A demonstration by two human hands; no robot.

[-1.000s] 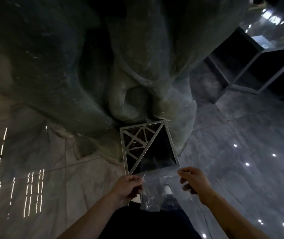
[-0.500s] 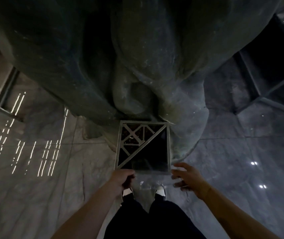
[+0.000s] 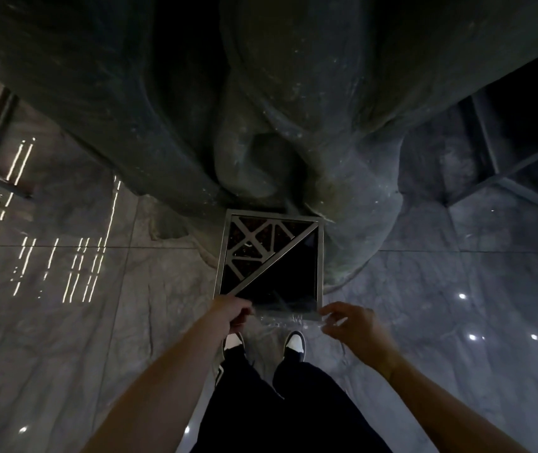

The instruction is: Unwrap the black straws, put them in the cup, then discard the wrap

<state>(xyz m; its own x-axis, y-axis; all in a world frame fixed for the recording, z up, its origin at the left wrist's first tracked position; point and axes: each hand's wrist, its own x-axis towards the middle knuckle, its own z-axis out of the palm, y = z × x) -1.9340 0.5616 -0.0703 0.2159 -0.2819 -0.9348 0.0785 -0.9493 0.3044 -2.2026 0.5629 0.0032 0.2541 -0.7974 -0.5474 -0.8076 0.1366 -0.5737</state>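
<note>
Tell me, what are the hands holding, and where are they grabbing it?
Both hold the clear plastic wrap, stretched between them over the near edge of the metal bin. The left hand pinches its left end, the right hand its right end.

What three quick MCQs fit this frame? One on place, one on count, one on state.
1. Where is the clear wrap held?
A. Over the near edge of the square metal bin
B. Flat on the floor beside the shoes
C. Behind the person

2. How many hands hold the wrap?
A. None
B. One
C. Two

3. What state is the wrap in?
A. Already dropped inside the bin
B. Stretched between the hands, not yet released
C. Balled up in one fist

Key:
1 A: the wrap spans the bin's front rim, above the shoes.
2 C: the left hand pinches one end and the right hand the other.
3 B: the film runs taut from hand to hand, with both sets of fingers closed on it.
</note>
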